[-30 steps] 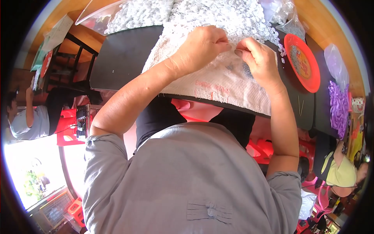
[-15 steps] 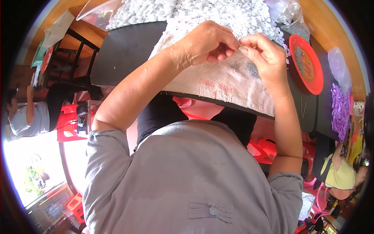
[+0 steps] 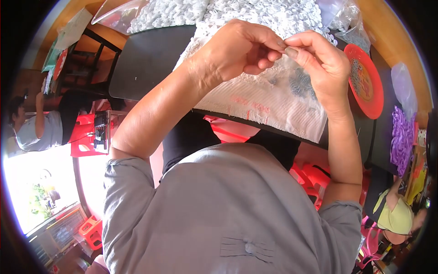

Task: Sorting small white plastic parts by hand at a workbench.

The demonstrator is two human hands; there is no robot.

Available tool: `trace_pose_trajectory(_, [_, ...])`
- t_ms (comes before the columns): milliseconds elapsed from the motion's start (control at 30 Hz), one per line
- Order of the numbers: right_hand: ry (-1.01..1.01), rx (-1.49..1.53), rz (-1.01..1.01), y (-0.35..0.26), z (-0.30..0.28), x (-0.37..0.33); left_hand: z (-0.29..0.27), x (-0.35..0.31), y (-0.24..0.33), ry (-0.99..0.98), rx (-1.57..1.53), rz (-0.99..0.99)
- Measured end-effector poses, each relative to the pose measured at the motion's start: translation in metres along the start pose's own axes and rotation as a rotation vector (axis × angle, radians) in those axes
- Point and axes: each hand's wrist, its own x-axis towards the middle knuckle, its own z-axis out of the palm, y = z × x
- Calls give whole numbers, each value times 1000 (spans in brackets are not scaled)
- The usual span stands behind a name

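My left hand (image 3: 242, 50) and my right hand (image 3: 325, 68) meet fingertip to fingertip above the table, both pinched closed. Whatever lies between the fingertips is too small to make out. Beneath them a pale ribbed cloth (image 3: 269, 112) with red lettering drapes to the table's near edge. A cluster of small grey metal pieces (image 3: 301, 83) rests on the cloth beside my right hand. Beyond the hands spreads a large heap of small white loop-shaped pieces (image 3: 264, 13). To the right is a round red plate (image 3: 376, 102) with similar grey metal bits in it.
The black tabletop (image 3: 150, 59) extends left. A clear plastic container (image 3: 114, 13) stands at the far left, and a clear plastic bag (image 3: 358, 34) at the far right. Purple strips (image 3: 400, 144) hang at the right. One person (image 3: 41, 130) is at left, another (image 3: 396, 217) at right.
Both hands stay pinched together; my right hand has shifted slightly right, and more of the metal cluster shows. The whole view has moved a little.
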Motion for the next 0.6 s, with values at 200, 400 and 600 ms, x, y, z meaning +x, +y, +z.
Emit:
trace_pose_trajectory(200, [-20, -40, -119, 10, 3, 1, -1, -10, 4, 188, 402, 113])
trace_pose_trajectory(400, [10, -117, 12, 24, -3, -9, -25, 12, -28, 323, 1289, 503])
trace_pose_trajectory(600, [43, -229, -76, 38, -1, -9, -25, 34, -40, 294, 1732, 557])
